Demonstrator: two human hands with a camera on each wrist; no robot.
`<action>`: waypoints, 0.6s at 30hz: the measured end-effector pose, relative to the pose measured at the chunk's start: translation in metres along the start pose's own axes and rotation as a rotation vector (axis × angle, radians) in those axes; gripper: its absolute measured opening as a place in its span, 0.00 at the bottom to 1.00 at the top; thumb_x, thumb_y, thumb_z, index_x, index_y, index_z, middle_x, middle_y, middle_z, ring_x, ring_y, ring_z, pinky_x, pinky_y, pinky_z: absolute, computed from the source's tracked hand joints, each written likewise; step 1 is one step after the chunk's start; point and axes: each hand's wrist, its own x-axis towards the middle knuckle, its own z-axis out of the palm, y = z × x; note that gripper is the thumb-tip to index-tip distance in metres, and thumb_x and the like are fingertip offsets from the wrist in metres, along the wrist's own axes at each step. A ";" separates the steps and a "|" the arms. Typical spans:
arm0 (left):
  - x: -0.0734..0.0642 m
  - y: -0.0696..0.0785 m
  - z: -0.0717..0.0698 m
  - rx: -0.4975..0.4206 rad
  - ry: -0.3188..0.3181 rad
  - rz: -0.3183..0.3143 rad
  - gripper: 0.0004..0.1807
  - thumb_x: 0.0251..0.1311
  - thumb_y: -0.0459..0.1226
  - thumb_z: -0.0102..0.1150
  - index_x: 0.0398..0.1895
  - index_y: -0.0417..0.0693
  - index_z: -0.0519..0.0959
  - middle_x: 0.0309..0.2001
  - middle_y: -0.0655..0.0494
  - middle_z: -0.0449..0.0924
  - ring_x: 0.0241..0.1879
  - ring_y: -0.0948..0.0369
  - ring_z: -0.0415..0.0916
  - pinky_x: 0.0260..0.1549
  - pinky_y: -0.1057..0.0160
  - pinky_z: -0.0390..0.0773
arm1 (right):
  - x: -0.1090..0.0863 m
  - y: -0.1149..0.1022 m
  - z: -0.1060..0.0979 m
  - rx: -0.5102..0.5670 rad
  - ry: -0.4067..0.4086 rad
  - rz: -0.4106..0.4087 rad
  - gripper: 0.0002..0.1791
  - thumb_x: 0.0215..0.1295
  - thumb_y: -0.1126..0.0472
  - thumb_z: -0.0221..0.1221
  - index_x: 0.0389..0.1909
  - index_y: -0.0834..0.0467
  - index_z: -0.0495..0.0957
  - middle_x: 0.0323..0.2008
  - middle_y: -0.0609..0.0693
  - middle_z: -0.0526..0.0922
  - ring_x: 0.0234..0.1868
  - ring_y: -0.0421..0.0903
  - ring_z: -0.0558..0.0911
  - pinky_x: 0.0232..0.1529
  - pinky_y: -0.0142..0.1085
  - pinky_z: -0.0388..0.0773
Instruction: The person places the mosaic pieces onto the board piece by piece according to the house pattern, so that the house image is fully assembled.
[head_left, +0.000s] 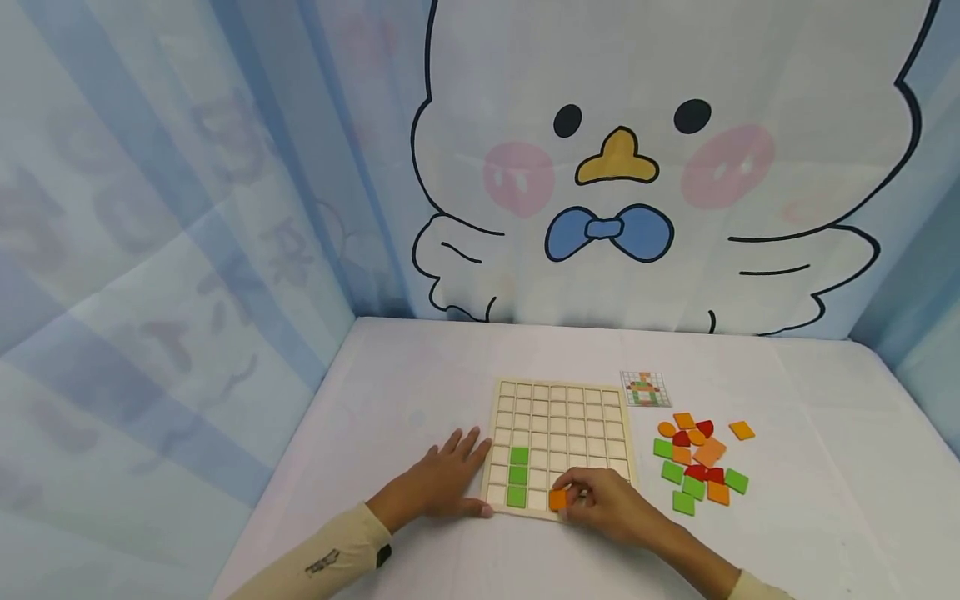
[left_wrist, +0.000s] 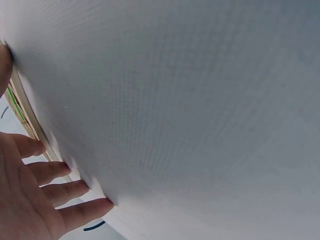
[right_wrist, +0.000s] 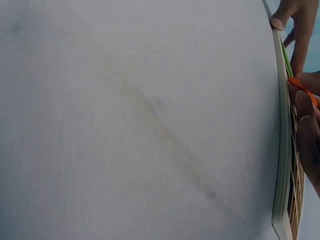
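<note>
A square wooden grid board (head_left: 558,433) lies on the table, with three green square tiles (head_left: 517,475) stacked up one column near its lower left. My right hand (head_left: 611,502) pinches an orange square tile (head_left: 558,500) over the bottom row, a little right of the green column. In the right wrist view that orange tile (right_wrist: 301,89) sits between thumb and fingers, tilted, close over the board. My left hand (head_left: 450,479) rests beside the board's left edge, fingers spread and straight; the left wrist view shows its fingertips (left_wrist: 82,189) on the table along the wooden rim.
Right of the board lies a loose scatter of green, orange and red tiles (head_left: 693,487), some square, some round or curved. One orange tile (head_left: 742,430) lies apart from them. A small printed pattern card (head_left: 646,389) lies by the board's upper right corner. Printed curtains stand behind and left.
</note>
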 end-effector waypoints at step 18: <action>0.003 0.000 0.002 0.011 -0.013 -0.005 0.56 0.51 0.74 0.50 0.78 0.56 0.49 0.79 0.49 0.45 0.76 0.45 0.48 0.64 0.40 0.65 | 0.016 -0.011 0.021 -0.195 0.119 -0.022 0.11 0.52 0.62 0.71 0.38 0.53 0.83 0.25 0.36 0.78 0.24 0.30 0.71 0.27 0.27 0.69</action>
